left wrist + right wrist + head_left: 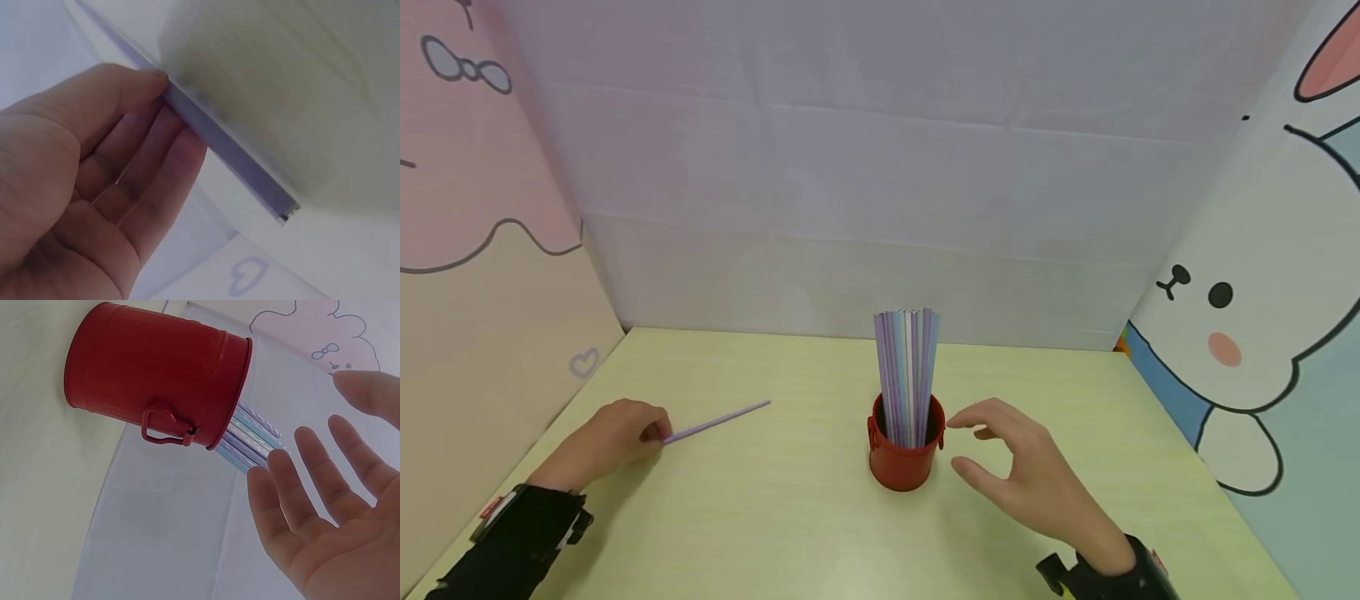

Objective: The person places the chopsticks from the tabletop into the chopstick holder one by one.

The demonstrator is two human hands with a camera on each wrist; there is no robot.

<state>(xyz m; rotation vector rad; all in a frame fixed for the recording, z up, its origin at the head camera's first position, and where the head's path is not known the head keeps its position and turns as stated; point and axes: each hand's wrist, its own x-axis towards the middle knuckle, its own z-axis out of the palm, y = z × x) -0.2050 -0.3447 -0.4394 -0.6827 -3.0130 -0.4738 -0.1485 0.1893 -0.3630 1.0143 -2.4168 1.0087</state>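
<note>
At the left of the table in the head view, my left hand (613,440) pinches a thin purple paper straw (722,419) near its end. Up close in the left wrist view, the thumb and fingertips meet on the straw (231,153), and its end sticks out past them. A small red metal bucket (901,468) stands upright near the middle, holding a bunch of purple, blue and white straws (907,375). Just right of the bucket hovers my right hand (1033,475), fingers spread and apart from it. The right wrist view shows the bucket's side handle (164,428) and no object in the palm.
The pale yellow table (760,517) ends at a white cloth backdrop (820,183). A pink and cream cartoon panel (490,317) borders it on the left, and another cartoon panel (1285,350) on the right.
</note>
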